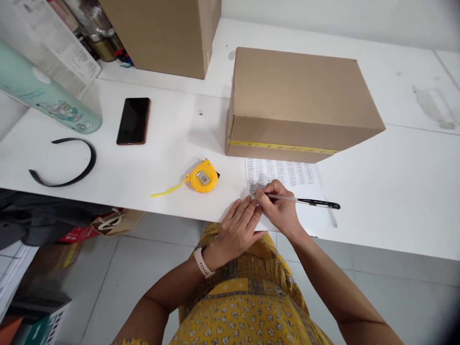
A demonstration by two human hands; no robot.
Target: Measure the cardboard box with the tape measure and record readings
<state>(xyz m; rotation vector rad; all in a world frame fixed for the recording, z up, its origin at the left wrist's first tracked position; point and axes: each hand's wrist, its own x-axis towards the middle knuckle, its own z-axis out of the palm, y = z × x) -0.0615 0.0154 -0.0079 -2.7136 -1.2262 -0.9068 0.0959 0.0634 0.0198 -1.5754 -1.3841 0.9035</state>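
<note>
In my right hand (280,208) is a pen (312,202) with a clear barrel and black end, its tip down near the left side of a paper sheet (298,179). Columns of small handwriting fill the sheet's upper part. My left hand (240,227) lies flat at the desk edge, fingers stretched out, touching the paper's lower left corner beside the pen tip. A closed cardboard box (298,103) with a yellow tape strip stands just behind the sheet and hides its top edge. Left of my hands lies a yellow tape measure (203,177) with a yellow strap.
A black phone (132,121), a black headband (91,160) and a mint-green bottle (53,93) are on the desk's left side. Another cardboard box (168,36) stands at the back. Below the front edge, a paper bag (120,221) and dark cloth (43,213) sit at the left.
</note>
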